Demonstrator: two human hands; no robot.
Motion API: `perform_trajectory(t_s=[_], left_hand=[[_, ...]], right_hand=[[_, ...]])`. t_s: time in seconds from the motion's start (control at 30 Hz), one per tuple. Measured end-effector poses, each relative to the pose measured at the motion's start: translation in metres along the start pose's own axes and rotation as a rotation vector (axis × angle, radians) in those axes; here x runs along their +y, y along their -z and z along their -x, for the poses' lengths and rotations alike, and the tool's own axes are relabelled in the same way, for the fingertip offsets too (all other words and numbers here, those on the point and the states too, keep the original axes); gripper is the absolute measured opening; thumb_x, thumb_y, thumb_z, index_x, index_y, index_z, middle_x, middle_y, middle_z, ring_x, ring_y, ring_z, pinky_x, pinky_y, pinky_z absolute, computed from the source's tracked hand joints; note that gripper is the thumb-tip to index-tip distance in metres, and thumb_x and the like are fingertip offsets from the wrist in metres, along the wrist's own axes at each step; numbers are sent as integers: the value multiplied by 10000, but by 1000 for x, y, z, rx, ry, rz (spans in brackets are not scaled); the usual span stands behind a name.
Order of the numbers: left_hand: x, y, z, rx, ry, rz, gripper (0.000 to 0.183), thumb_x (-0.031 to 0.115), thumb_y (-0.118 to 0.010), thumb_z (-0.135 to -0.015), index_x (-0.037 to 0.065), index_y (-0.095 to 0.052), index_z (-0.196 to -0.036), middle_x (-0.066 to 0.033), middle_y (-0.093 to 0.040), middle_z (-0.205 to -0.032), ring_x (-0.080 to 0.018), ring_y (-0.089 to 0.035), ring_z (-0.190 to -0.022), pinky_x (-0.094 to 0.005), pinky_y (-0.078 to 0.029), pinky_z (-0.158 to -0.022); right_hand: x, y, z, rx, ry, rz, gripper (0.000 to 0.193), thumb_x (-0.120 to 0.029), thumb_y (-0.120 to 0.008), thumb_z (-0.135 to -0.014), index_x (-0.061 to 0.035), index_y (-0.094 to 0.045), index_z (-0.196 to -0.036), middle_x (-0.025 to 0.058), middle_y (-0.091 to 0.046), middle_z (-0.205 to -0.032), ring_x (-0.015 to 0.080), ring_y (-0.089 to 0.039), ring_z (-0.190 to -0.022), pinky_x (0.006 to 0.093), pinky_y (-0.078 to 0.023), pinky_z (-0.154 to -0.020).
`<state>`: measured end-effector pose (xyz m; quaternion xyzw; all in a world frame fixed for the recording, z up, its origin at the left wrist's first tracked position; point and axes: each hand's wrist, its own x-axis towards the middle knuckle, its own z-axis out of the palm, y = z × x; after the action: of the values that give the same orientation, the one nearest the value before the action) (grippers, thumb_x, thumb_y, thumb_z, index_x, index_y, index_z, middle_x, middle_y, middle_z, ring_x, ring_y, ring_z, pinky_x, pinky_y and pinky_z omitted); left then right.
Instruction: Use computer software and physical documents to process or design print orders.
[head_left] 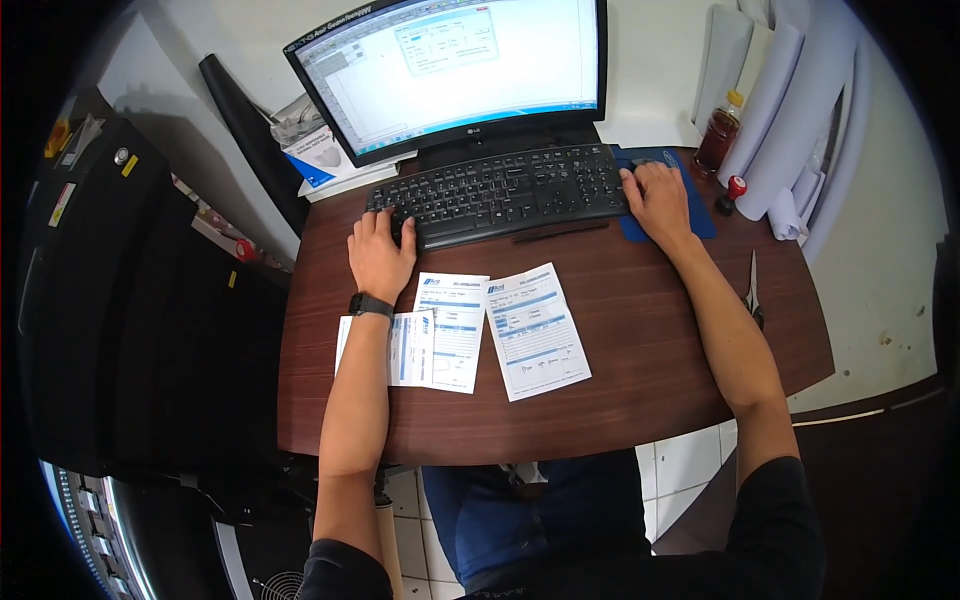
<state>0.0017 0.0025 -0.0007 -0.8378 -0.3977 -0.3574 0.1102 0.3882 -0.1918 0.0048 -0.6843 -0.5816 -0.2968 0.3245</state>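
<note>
My left hand [382,250] lies on the lower left end of a black keyboard [500,195], fingers spread over the keys and thumb apart. It holds nothing, and a dark watch [372,305] is on that wrist. My right hand [658,200] is curled over a dark computer mouse [668,157] on a blue mouse pad [700,205], mostly hidden under the fingers. Behind the keyboard a monitor [470,70] shows a drawing window with a small dialog box. Between my forearms lie filled-in paper forms, one tilted form [538,335] apart and another form [455,345] partly under a sideways sheet [410,350].
Scissors [754,290] lie near the right edge of the brown desk [640,400]. A red-handled stamp [733,193], a bottle of dark red liquid [718,132] and large paper rolls [800,110] stand at the right. A thin black pen-like stick [560,232] lies before the keyboard. A black machine [120,300] stands left.
</note>
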Motion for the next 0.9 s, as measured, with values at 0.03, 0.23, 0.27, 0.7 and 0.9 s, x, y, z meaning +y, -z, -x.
perform_trajectory(t_s=[0.03, 0.23, 0.27, 0.7, 0.9], left_hand=[[1, 0, 0, -14, 10, -7, 355, 339, -638, -967, 44, -698, -1156, -110, -656, -1088, -308, -608, -1030, -424, -460, -875], [-1, -2, -1, -19, 13, -14, 368, 354, -637, -970, 45, -698, -1159, -114, -654, -1090, -310, -607, -1029, -428, -462, -884], [-1, -1, -1, -23, 16, -17, 370, 356, -637, -970, 45, -698, -1159, -115, -653, -1089, -311, -607, -1030, -429, -463, -886], [-2, -2, 0, 2, 11, -9, 360, 351, -631, -983, 47, -699, -1163, -124, -650, -1050, -320, -616, -1018, -431, -475, -862], [-2, -1, -1, -14, 20, -11, 366, 356, -629, -976, 47, -699, -1159, -111, -654, -1076, -303, -611, -1026, -418, -461, -875]], right_hand=[[1, 0, 1, -15, 0, 11, 301, -229, -672, -964, -54, -609, -727, 89, -615, -749, 292, -583, -780, 424, -429, -771], [2, -1, 2, -71, 12, 19, 290, -245, -662, -973, -53, -650, -756, 98, -629, -761, 295, -592, -793, 425, -438, -777], [0, -1, 2, -73, 14, 19, 290, -245, -662, -973, -53, -650, -756, 98, -629, -761, 295, -592, -793, 425, -438, -777], [-33, 5, 3, -143, 92, -86, 157, -169, -641, -865, -35, -706, -917, 93, -621, -973, 282, -583, -1002, 444, -421, -931], [-40, 6, 3, -128, 116, -116, 169, -176, -642, -864, -31, -704, -923, 100, -631, -1036, 288, -581, -1051, 447, -411, -983]])
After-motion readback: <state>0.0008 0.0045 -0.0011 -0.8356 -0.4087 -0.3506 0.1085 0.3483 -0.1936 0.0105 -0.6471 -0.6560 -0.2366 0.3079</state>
